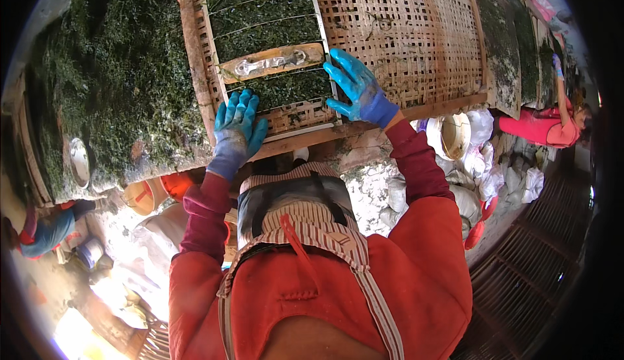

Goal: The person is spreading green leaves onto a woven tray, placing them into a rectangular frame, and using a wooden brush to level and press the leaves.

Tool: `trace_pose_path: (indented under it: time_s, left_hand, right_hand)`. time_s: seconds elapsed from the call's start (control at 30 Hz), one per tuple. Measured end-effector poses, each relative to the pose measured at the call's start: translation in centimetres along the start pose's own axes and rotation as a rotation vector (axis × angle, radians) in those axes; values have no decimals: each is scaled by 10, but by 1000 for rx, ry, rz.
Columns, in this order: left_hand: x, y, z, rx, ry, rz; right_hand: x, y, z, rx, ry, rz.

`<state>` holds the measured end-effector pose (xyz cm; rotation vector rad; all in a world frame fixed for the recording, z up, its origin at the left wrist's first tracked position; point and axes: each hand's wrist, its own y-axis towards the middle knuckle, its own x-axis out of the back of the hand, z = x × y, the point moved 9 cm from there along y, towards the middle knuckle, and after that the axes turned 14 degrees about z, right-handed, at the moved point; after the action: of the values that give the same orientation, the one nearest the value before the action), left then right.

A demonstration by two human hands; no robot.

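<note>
Before me, a narrow white frame (319,15) with thin cross strips lies on a woven bamboo tray (390,33). Dark green shredded plant matter (265,23) fills most of it; bare weave shows at the near end. Across the frame rests a wooden board with a metal handle (270,62). My left hand (239,128), in a blue coated glove, lies flat at the frame's near left corner, its fingertips by the greens. My right hand (358,87), gloved alike, has spread fingers at the right rail. Neither hand grasps the board's handle.
A large heap of greens (131,67) covers the surface at left, with a metal bowl (79,162) at its edge. Below the table stand a white bucket (448,136), bags (480,160) and an orange tub (175,184). Other people (541,123) are at both sides.
</note>
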<state>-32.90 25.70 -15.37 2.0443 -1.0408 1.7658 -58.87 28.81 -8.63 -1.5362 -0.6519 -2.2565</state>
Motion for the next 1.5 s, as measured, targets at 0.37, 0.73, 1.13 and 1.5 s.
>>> trace_pose_path:
  time_s: [0.37, 0.73, 1.13, 1.5]
  left_hand:
    - [36, -11, -11, -35, -107, -208]
    - [110, 84, -23, -17, 142, -353]
    - [31, 67, -49, -197, -192, -506]
    - [128, 31, 269, 261, 87, -441]
  right_hand:
    - [-9, 28, -9, -188, -139, -226]
    - [-16, -13, -29, -57, 317, -8]
    - [-5, 94, 18, -204, 19, -287]
    - [-29, 107, 15, -324, -43, -146]
